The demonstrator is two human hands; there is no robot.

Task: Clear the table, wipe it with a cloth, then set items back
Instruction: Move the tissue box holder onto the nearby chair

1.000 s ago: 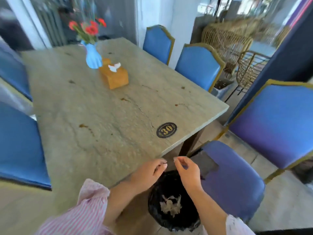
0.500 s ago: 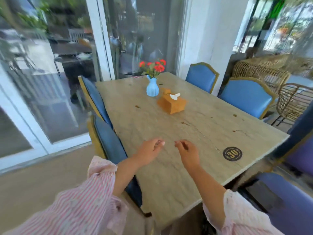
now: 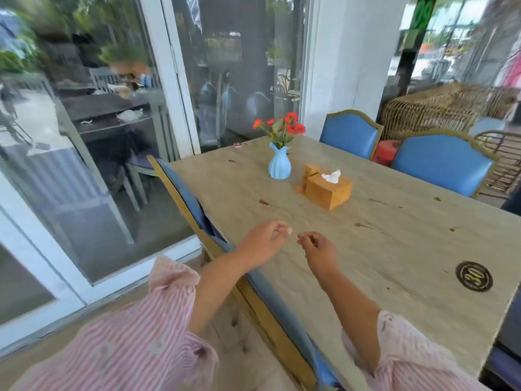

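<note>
A long stone table carries a blue vase with red flowers and a wooden tissue box near its far end, with brown stains scattered over the top. A small red object lies at the far left corner. A round black number disc sits near the right front. My left hand and my right hand hover side by side above the near left part of the table, fingers loosely curled, holding nothing. No cloth is visible.
Blue chairs stand along the far side, and two more are tucked under the left edge. Glass doors run along the left. A white pillar and wicker furniture are behind the table.
The view swung up and left from the black bin by the table's corner to the whole table. Both hands rose from over the bin to above the tabletop, still empty.
</note>
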